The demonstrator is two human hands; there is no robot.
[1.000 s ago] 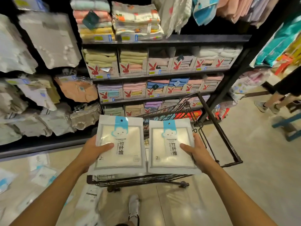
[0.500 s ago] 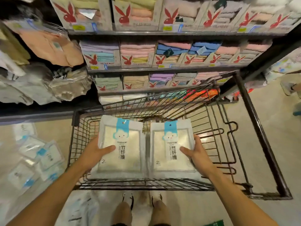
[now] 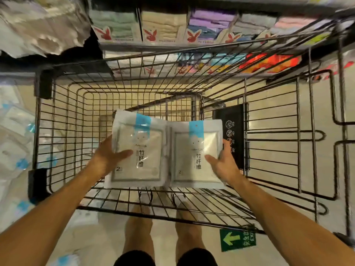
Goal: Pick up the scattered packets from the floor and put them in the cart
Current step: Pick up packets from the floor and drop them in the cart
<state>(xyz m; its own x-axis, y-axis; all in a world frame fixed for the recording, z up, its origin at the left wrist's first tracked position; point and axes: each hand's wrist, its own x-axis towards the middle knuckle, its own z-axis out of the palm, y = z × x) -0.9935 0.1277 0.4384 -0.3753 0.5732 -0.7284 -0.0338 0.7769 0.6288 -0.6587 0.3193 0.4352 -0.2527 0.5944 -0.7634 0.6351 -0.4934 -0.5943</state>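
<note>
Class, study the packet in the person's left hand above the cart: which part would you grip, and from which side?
Grip the left packet at its outer left edge, coming from the left, thumb on top, as the left hand does. It is flat, thin and roughly level, and its inner edge meets the right packet, so the outer edge looks easiest to reach.

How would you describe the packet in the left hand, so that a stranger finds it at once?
Find the wire cart before the towel shelves. Inside it, two white packets with blue strips are held side by side. Yours is the left packet, under the thumb of the left hand; the right hand holds the right packet.
</note>
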